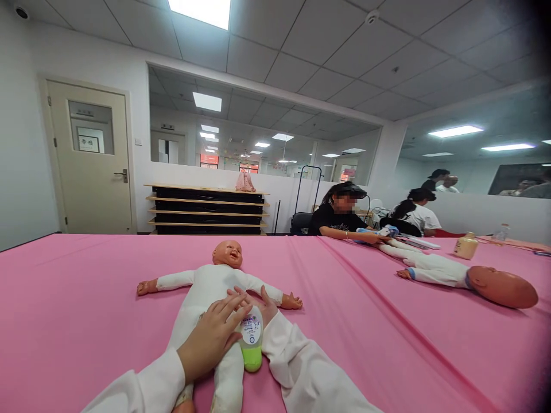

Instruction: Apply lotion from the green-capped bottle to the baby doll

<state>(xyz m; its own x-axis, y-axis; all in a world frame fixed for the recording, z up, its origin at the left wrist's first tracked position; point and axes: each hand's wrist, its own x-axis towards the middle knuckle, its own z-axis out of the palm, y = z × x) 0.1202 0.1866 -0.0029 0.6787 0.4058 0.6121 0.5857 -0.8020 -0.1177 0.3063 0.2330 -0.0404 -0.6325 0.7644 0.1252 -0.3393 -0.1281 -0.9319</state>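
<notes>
A baby doll (210, 284) in a white suit lies on its back on the pink table (86, 298), head away from me. My left hand (213, 335) rests flat on the doll's belly, fingers stretched out. My right hand (263, 310) wraps round a small white bottle with a green cap (251, 338), cap pointing toward me, held beside the doll's hip. Both my arms wear white sleeves.
A second doll (465, 275) lies at the right, head toward me. A person in black sits at the far side with hands on it. A cream bottle (465, 245) stands beyond. More people, low shelves (206, 209) and a door (90, 158) are behind.
</notes>
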